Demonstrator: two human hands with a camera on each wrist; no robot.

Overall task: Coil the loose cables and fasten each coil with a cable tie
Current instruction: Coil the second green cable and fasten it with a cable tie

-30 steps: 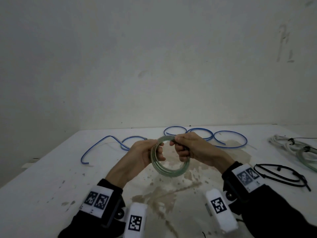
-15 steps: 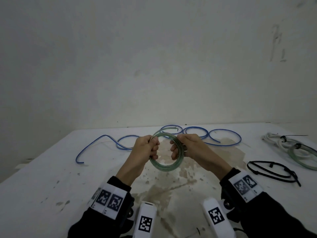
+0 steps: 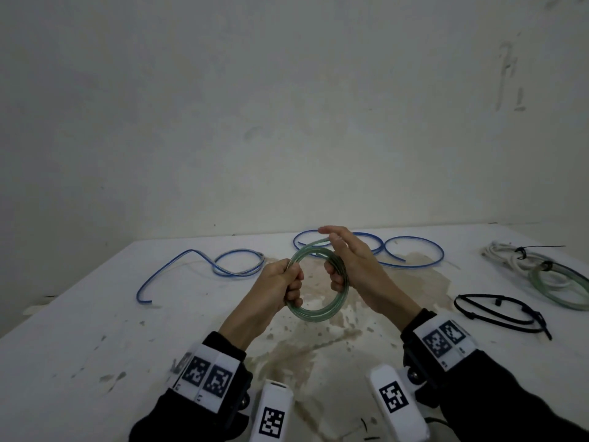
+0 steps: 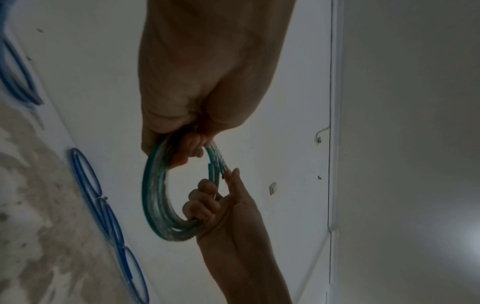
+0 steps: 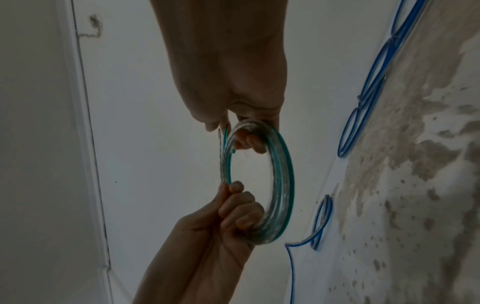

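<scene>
The right hand [image 3: 353, 266] has loosened — its index finger and thumb now stretch over the green coil's [image 3: 318, 311] loose end.

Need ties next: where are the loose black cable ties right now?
Head view: black cable ties lie on the table at the right, beside the right hand, just in front of the already tied coils.

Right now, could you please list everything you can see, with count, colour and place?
green coil: one, clear green, held above the table between both hands
blue cable: one, blue, loose loops along the far side of the table
tied coils: two, white and green, far right of the table, fastened with black ties
cable ties: several, black, right of the table
table: one, white, stained in the middle
left hand: grips the coil's left side
right hand: fingers curled through the coil's right side
</scene>
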